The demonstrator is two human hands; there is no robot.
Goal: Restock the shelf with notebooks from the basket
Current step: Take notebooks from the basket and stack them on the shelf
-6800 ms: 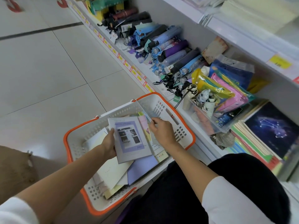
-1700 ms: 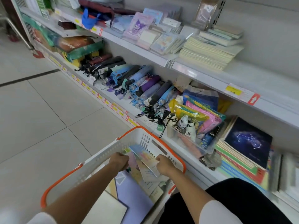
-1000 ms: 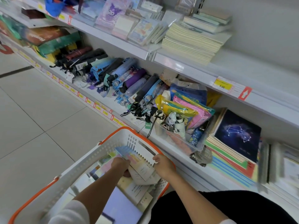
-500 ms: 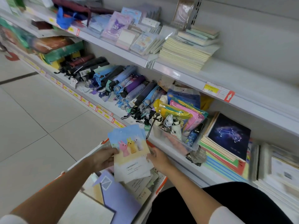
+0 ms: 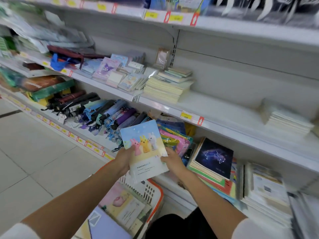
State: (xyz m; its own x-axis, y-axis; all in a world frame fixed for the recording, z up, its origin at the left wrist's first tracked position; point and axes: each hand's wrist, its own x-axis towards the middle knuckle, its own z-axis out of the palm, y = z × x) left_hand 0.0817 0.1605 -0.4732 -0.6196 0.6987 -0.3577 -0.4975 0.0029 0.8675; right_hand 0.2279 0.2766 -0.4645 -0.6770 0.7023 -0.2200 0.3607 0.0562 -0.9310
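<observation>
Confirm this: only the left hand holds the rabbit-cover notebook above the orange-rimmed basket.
Not quite. The head view shows both the left hand and the right hand holding the rabbit-cover notebook above the orange-rimmed basket.

One wide-angle camera, worn on the person's head, is looking forward and down along both forearms. It is facing the shelving [image 5: 215, 109] at a slant, close enough that the left hand [image 5: 123, 160] and right hand [image 5: 172, 162] are sitting mid-frame. The basket [image 5: 160, 192] is lying at the bottom edge, and the tiled floor [image 5: 34, 161] is showing left.
</observation>
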